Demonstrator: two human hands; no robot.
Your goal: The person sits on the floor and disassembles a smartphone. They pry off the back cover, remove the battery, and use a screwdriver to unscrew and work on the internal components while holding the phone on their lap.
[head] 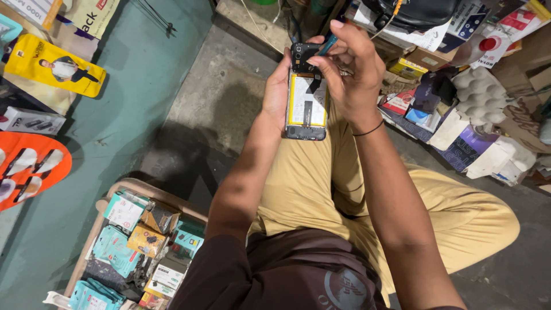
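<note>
Phone (307,109), back off, rests in the left hand (278,92) while right hand (353,72) fingers pinch a teal tool (328,44) at its top; best worked gently, phone kept steady.

Tip of the blue tool (328,44) behind the right hand (350,69); phone's (307,103) left edge under the left hand (276,92).

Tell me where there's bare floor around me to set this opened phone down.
Free: the grey concrete floor ahead-left of your left hand, bordered by the teal surface. Crowded: the box pile to the right, and the tray of small packages by your left elbow.
</note>
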